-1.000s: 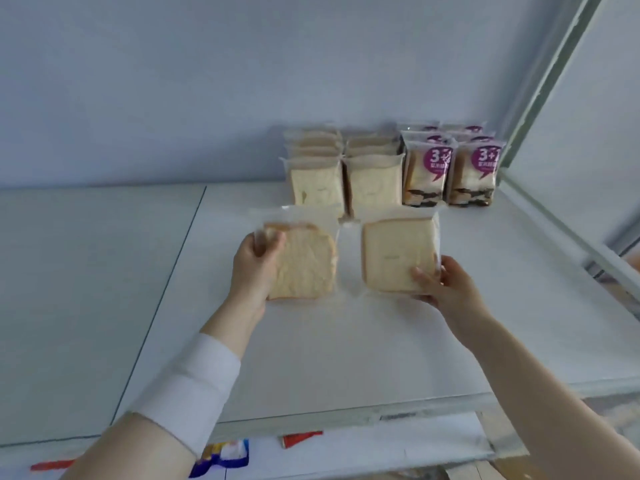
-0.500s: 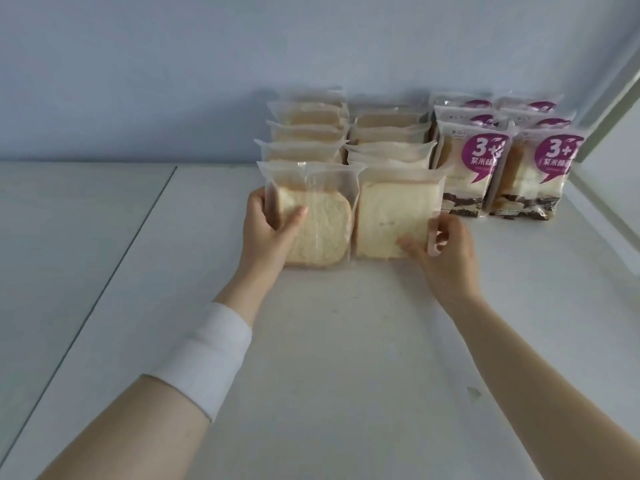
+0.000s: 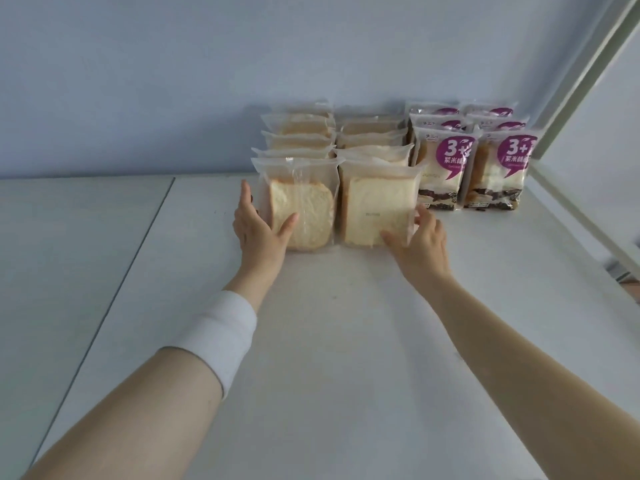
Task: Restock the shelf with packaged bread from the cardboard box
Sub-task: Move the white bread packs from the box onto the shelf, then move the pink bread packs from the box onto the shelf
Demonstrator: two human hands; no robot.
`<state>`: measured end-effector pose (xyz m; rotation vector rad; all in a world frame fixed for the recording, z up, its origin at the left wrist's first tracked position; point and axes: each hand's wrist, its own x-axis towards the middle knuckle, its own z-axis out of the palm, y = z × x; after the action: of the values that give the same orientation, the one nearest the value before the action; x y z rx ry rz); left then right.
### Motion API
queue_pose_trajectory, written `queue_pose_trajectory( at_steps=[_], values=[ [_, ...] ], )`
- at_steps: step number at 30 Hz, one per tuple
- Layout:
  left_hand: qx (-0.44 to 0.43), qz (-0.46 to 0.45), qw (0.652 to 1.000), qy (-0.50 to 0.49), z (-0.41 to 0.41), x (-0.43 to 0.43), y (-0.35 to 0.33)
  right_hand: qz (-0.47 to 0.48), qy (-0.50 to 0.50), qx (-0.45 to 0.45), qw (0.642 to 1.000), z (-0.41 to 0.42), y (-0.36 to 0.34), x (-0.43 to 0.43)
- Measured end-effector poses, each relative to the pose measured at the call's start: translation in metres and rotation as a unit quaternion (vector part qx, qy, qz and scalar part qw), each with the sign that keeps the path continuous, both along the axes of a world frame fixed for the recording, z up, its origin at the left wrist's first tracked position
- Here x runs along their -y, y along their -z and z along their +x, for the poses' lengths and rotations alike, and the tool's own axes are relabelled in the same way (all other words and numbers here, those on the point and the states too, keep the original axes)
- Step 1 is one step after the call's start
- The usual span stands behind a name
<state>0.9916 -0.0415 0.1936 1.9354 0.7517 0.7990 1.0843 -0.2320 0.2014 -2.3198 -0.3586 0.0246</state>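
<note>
Two clear packs of sliced bread stand upright at the front of two rows on the white shelf. My left hand grips the left bread pack, thumb across its front and fingers on its left edge. My right hand holds the right bread pack at its lower right corner. Behind each pack stand several more clear bread packs. The cardboard box is out of view.
Two rows of purple-labelled bread packs stand right of the plain ones, against the blue back wall. A white shelf upright and a raised rim run along the right side. A seam divides the shelf boards on the left.
Both hands lifted the two packs from lying flat and pushed them back, upright, against the front of the two rows. The camera has moved closer to the shelf.
</note>
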Motion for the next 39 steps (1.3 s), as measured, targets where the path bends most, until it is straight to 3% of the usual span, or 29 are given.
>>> queue_pose_trajectory(
  at_steps=[4, 7, 11, 14, 16, 19, 23, 29, 35, 39],
  values=[
    [-0.077, 0.079, 0.994, -0.012, -0.034, 0.006, -0.010, -0.116, 0.007, 0.019, 0.993, -0.035, -0.019, 0.017],
    [-0.161, 0.189, 0.968, 0.036, -0.057, 0.028, -0.022, -0.236, -0.003, 0.039, 0.971, -0.070, -0.030, 0.035],
    [-0.222, 0.405, 0.856, 0.233, -0.076, 0.083, -0.039, -0.346, -0.022, 0.058, 0.936, -0.118, -0.041, 0.070],
    [-0.285, 0.494, 0.750, 0.335, -0.088, 0.137, -0.049, -0.385, -0.028, 0.026, 0.922, -0.153, -0.051, 0.121],
    [-0.303, 0.532, 0.696, 0.374, -0.096, 0.177, -0.053, -0.394, -0.028, -0.027, 0.918, -0.173, -0.053, 0.166],
    [-0.337, 0.534, 0.643, 0.434, -0.103, 0.239, -0.053, -0.396, -0.010, -0.074, 0.915, -0.201, -0.052, 0.241],
    [-0.380, 0.462, 0.594, 0.537, -0.125, 0.343, -0.045, -0.378, 0.029, -0.134, 0.916, -0.249, -0.036, 0.346],
    [-0.407, 0.399, 0.487, 0.662, -0.167, 0.503, 0.010, -0.389, 0.102, -0.290, 0.868, -0.333, 0.027, 0.498],
    [-0.458, 0.388, 0.387, 0.700, -0.168, 0.583, 0.088, -0.317, 0.171, -0.381, 0.851, -0.377, 0.100, 0.569],
    [-0.478, 0.393, 0.358, 0.699, -0.133, 0.616, 0.153, -0.270, 0.202, -0.434, 0.835, -0.372, 0.150, 0.587]
  ],
)
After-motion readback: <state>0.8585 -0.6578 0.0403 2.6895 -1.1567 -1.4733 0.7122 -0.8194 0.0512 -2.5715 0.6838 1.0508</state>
